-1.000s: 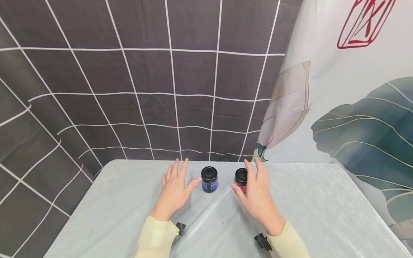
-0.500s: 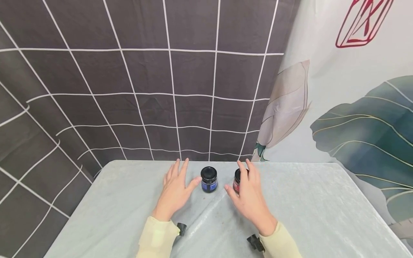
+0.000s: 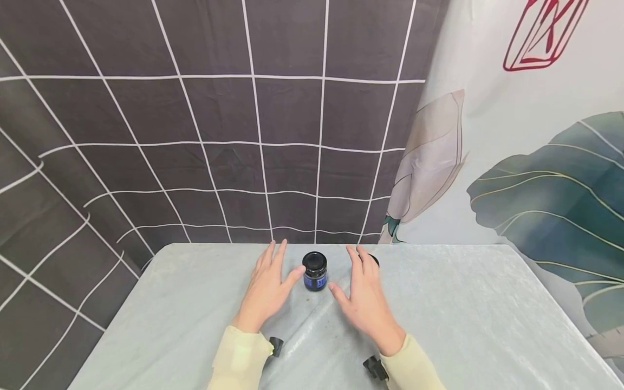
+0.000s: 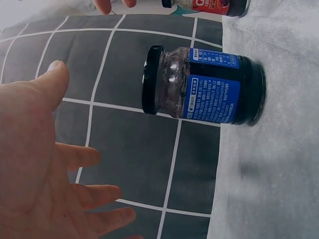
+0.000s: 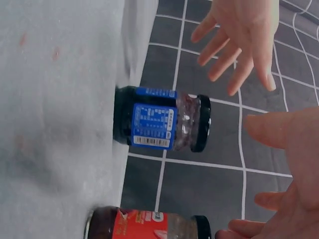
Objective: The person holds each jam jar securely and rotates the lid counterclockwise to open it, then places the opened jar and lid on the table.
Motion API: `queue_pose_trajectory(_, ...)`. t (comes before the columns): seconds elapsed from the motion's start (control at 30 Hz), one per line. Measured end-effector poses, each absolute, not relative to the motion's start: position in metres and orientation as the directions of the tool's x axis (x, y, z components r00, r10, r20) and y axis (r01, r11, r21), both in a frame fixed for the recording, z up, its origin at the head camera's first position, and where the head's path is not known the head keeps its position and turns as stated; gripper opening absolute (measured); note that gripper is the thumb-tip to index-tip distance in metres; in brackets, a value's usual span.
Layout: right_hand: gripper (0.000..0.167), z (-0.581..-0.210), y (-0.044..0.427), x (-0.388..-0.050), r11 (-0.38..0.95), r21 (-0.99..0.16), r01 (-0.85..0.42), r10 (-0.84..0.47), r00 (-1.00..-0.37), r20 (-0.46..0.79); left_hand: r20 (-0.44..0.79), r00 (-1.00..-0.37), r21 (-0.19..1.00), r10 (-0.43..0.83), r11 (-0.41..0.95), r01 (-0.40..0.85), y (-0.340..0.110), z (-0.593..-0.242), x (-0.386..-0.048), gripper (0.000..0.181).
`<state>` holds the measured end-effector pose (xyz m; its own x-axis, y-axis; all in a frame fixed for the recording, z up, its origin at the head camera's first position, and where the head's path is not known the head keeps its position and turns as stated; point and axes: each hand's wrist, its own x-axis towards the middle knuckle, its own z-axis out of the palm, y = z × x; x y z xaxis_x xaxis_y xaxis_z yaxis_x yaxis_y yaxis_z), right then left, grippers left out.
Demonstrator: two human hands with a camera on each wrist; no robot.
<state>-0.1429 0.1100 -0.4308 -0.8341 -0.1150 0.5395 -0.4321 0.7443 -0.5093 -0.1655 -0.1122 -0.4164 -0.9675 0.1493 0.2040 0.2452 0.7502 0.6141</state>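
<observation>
A glass jar with a black lid and blue label (image 3: 315,272) stands upright on the table, between the two hands. My left hand (image 3: 265,290) is just left of it with fingers spread; in the left wrist view a gap shows between thumb and jar. My right hand (image 3: 365,300) is to the jar's right, fingers extended, holding nothing. Behind the right fingers a second black-lidded jar with a red label (image 5: 142,225) is mostly hidden in the head view, only part of its lid showing. In the right wrist view it stands beside the blue-labelled jar, apart from it.
A pale grey cloth covers the table (image 3: 487,303). Behind it hangs a dark curtain with white grid lines (image 3: 219,119), and a white leaf-patterned curtain (image 3: 439,216) on the right. Small black devices sit at both wrists.
My right hand has moved left toward the blue-labelled jar, passing in front of the red-labelled one and covering more of it. The left hand has barely shifted; both jars stay in place.
</observation>
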Motion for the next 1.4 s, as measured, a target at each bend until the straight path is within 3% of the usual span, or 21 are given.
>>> queue_pose_trajectory(0.57, 0.083, -0.433, 0.102, -0.144, 0.744, -0.520, -0.420, -0.126, -0.852, 0.507, 0.229, -0.957, 0.617, 0.179, 0.734, 0.285, -0.107, -0.427, -0.170, 0.079)
queue_pose_trajectory(1.4, 0.070, -0.431, 0.095, -0.150, 0.743, -0.533, -0.405, -0.105, -0.857, 0.504, 0.175, -0.971, 0.678, 0.164, 0.695, 0.240, -0.100, -0.449, -0.171, 0.078)
